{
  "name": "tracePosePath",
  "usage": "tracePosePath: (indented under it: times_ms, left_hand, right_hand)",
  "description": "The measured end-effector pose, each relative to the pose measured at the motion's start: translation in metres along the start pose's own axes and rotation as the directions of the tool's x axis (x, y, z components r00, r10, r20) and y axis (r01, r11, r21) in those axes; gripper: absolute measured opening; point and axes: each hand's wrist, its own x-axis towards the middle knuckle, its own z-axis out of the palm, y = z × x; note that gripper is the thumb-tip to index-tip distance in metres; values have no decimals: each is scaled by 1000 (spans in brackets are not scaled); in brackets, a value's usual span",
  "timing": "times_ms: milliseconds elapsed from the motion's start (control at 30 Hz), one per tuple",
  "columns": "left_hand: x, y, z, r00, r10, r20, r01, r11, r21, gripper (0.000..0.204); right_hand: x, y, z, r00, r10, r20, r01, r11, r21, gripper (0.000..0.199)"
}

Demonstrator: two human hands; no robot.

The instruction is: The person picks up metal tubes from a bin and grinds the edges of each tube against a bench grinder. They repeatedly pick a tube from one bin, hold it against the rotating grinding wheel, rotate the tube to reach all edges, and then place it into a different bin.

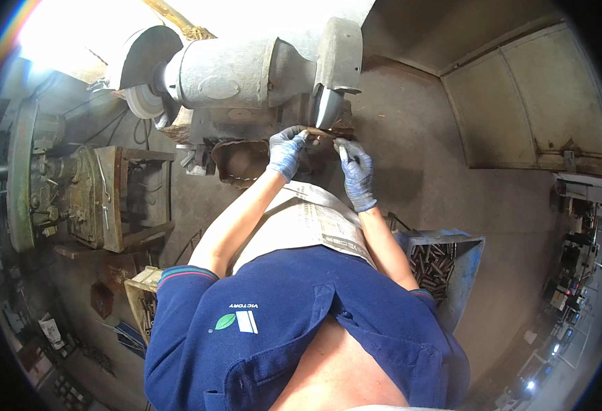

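A grey bench grinder (229, 72) stands in front of me, its right grinding wheel (328, 109) showing below a metal guard. At the foot of this wheel is a small, narrow, brownish metal piece (323, 133), held level between my two hands. My left hand (287, 152), in a blue-grey work glove, pinches its left end between thumb and fingers. The gloved right hand (357, 175) is closed at the other end, thumb and forefinger together. Wheel and piece appear to touch, with a small bright spot under the piece. Its exact shape is too small to make out.
The grinder's other wheel (143, 101) is at the left. Below the grinder hangs a rough-edged metal container (242, 161). A blue bin (465, 274) of small metal parts stands by my right elbow, a yellowish crate (136, 291) by my left. Heavy machinery (75, 198) stands farther left.
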Motion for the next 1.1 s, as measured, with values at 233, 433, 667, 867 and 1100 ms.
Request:
tracePosePath:
  times_ms: [233,433,667,867,1100]
  left_hand:
    - [16,5,-36,999,-12,-49,12,1000,0,7]
    - [16,7,-30,1000,8,-28,-5,992,125,6]
    - [14,-2,7,996,-77,34,72,991,116,8]
    - [16,4,-2,991,-132,-20,133,991,33,9]
    - [24,8,-36,997,-74,-14,75,989,128,9]
  right_hand:
    - [3,8,30,995,88,51,-91,995,48,12]
    - [4,13,24,994,107,35,-109,992,64,13]
    - [5,7,-8,969,244,-33,-233,953,191,14]
    - [5,1,4,974,226,-18,-221,966,132,13]
    - [4,15,22,963,229,138,-237,971,38,23]
